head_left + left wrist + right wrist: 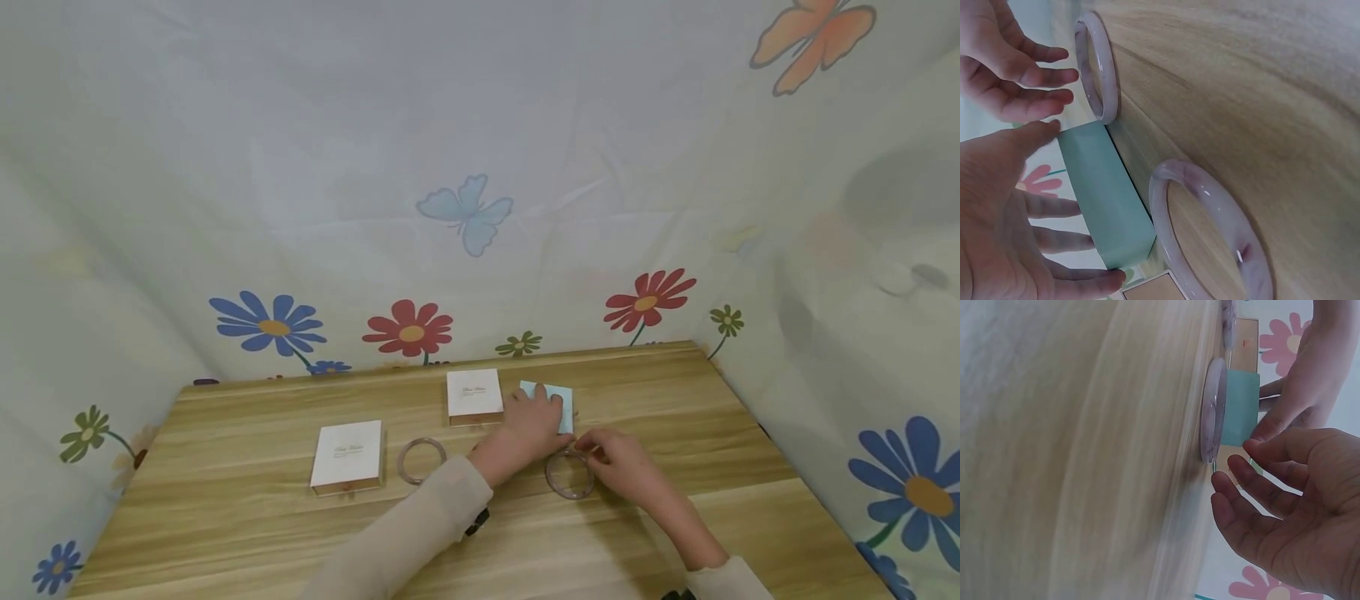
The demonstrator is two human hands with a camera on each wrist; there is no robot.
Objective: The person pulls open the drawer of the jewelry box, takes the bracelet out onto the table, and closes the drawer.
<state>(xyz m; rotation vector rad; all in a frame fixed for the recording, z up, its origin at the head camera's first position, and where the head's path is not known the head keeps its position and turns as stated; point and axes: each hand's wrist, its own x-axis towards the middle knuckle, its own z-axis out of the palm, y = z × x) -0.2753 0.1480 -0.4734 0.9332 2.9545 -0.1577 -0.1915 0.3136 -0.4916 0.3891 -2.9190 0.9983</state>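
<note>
My left hand (528, 425) grips a small teal box (566, 408) from above. In the left wrist view its thumb lies at one corner of the teal box (1107, 194) and the fingers spread toward the other end. My right hand (618, 462), fingers loosely bent and apart, hovers beside a pale purple bangle (570, 497) lying in front of the box. A gap shows between the fingertips and that bangle (1213, 406) in the right wrist view. A second bangle (400, 462), mottled with purple, lies flat farther left, near my left forearm.
Two white boxes with small gold lettering stand on the wood-grain table (247, 517): one box (474, 392) just left of the teal one, the other box (348, 454) farther left and nearer. A flower-printed cloth (337, 208) hangs behind the table and at its sides.
</note>
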